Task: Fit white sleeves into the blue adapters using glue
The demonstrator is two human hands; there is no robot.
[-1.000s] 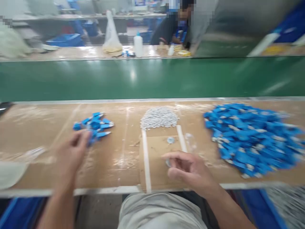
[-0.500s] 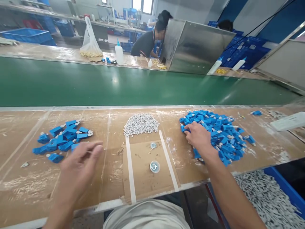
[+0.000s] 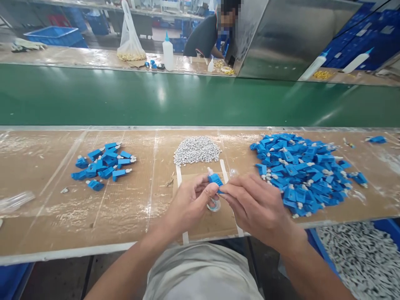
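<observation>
Between both hands is a blue plastic piece with a white tip [image 3: 215, 178], held above the cardboard work mat. My left hand [image 3: 192, 202] pinches it between thumb and fingers. The fingers of my right hand [image 3: 256, 204] are closed on its near right end; whether they hold anything else is hidden. Just below the hands, a small clear round dish [image 3: 214, 205] is partly covered. A large heap of similar blue pieces [image 3: 300, 171] lies to the right, and a smaller group [image 3: 103, 164] to the left. Behind the hands sits a pile of small grey-white bits [image 3: 197, 150].
A green conveyor belt [image 3: 125, 98] runs beyond the table. Across it are a white bottle [image 3: 168, 54], a bag of yellowish bits [image 3: 129, 43], a metal box [image 3: 296, 37] and a bent-over person [image 3: 203, 35]. A blue crate of grey parts [image 3: 359, 254] stands low at right.
My right hand has come from the right heap to the middle, and my left hand from the left group. A blue piece is now held between them. The view has shifted.
</observation>
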